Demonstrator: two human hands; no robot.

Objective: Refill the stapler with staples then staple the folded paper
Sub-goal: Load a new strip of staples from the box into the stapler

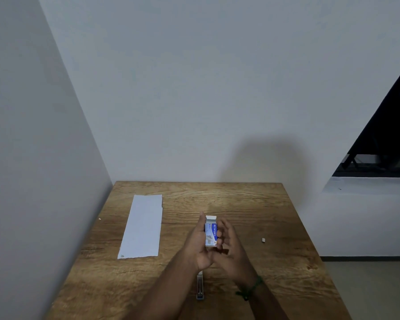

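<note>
staple box (211,232) (top flap open) gripped upright in left hand (200,247), right hand (231,248) loosely curled beside it; stapler (200,288) on table (275,227) beneath wrists; folded paper (142,226) well left.

The stapler (200,288) lies mostly hidden beneath the hands, only its near end showing. The small pale scrap (263,239) on the surface (252,204) is too tiny to identify.
</note>
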